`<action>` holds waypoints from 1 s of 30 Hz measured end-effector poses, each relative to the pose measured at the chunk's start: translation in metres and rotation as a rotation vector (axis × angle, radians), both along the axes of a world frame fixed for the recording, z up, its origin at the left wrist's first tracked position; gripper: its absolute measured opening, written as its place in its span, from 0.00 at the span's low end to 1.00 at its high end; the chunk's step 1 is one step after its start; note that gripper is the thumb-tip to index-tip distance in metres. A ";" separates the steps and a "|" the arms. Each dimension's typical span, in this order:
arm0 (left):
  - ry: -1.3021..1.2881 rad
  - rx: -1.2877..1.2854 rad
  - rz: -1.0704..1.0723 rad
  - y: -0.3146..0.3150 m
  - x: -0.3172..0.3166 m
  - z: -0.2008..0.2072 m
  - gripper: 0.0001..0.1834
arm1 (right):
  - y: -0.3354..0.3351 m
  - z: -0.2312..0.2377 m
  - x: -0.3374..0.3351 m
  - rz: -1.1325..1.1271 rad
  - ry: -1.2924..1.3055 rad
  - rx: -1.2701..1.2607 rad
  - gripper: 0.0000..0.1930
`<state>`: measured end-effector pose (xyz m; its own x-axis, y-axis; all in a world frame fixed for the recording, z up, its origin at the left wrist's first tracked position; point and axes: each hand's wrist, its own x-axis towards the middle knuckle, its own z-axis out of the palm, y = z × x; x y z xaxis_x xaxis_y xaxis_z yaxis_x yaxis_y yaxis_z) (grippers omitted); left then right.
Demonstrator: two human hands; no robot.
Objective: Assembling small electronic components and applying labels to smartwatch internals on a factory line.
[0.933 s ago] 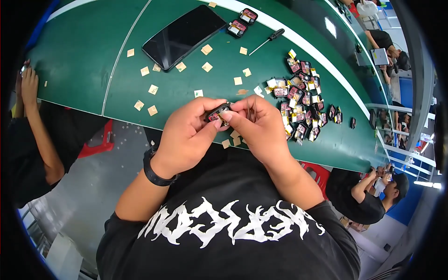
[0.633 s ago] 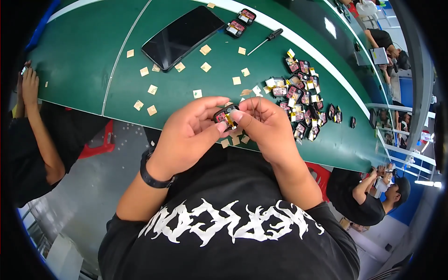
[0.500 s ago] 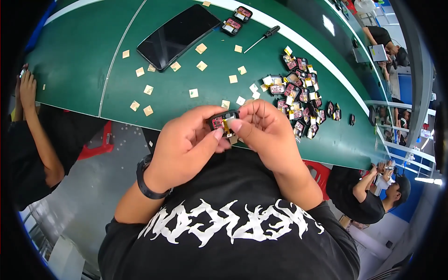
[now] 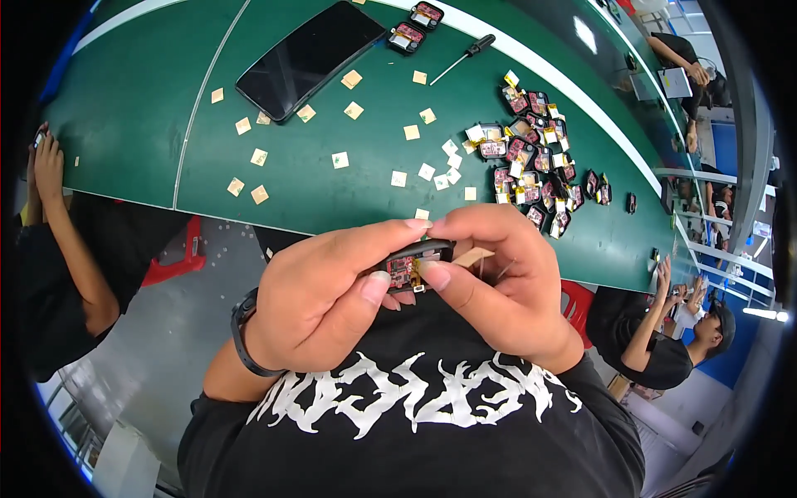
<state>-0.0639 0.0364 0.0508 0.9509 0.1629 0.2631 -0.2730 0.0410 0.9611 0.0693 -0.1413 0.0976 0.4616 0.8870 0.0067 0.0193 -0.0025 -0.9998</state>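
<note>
Both my hands hold a small black plastic device housing close to my chest, just off the table's near edge. Inside it shows a red circuit board with a yellow flex strip. My left hand grips the housing's left side, thumb at the board's edge. My right hand pinches its right side, thumb pressed over the inside and hiding part of it. A tan square of paper-like backing sticks out between the right fingers.
Similar open housings are heaped at the right, a few lying apart. Small square pads are scattered on the green table. A large black phone, a screwdriver and two housings lie farther back. Co-workers sit on both sides.
My hands have come lower and nearer my chest with the housing. My index fingertips now meet at its far edge, and the tan square shows more plainly by the right fingers.
</note>
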 end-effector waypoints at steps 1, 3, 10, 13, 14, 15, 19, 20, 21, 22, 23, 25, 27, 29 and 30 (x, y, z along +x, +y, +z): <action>0.006 -0.018 0.024 -0.002 -0.001 -0.001 0.21 | -0.001 -0.002 0.001 0.006 -0.082 -0.007 0.17; 0.013 0.018 0.079 -0.009 -0.001 -0.004 0.20 | -0.001 -0.006 0.000 -0.012 -0.113 -0.006 0.17; 0.335 -0.114 0.472 0.009 0.008 -0.016 0.16 | 0.010 -0.016 0.031 -0.093 -0.607 -0.343 0.16; 0.380 0.035 0.780 0.055 0.005 -0.027 0.16 | 0.001 -0.037 0.079 -0.507 -0.921 -0.423 0.15; 0.411 0.126 0.896 0.075 -0.001 -0.029 0.16 | 0.001 -0.038 0.098 -0.563 -1.040 -0.469 0.15; 0.384 0.252 0.976 0.101 -0.011 -0.040 0.16 | 0.008 -0.031 0.109 -0.600 -0.988 -0.588 0.16; 0.612 0.677 1.195 0.176 -0.039 -0.055 0.21 | 0.008 -0.048 0.160 -0.509 -1.082 -0.632 0.24; 0.608 0.676 1.203 0.178 -0.037 -0.052 0.21 | 0.012 -0.048 0.162 -0.509 -1.087 -0.624 0.24; 0.680 0.763 1.256 0.180 -0.035 -0.048 0.24 | 0.018 -0.047 0.163 -0.488 -1.024 -0.675 0.24; 0.754 0.850 1.308 0.181 -0.033 -0.045 0.27 | 0.022 -0.046 0.163 -0.467 -0.961 -0.724 0.24; 0.758 0.822 1.325 0.184 -0.033 -0.045 0.33 | 0.024 -0.048 0.163 -0.465 -0.998 -0.717 0.25; 0.674 1.123 1.439 0.179 -0.032 -0.044 0.32 | 0.029 -0.045 0.160 -0.473 -0.975 -0.690 0.25; 0.464 1.363 1.472 0.160 -0.024 -0.036 0.32 | 0.033 -0.042 0.152 -0.481 -0.949 -0.668 0.24; 0.373 0.943 1.253 0.105 0.006 -0.015 0.30 | 0.033 -0.042 0.138 -0.489 -0.625 -0.455 0.25; 0.260 0.687 1.048 0.079 0.014 -0.018 0.29 | 0.037 -0.038 0.124 -0.483 -0.621 -0.458 0.25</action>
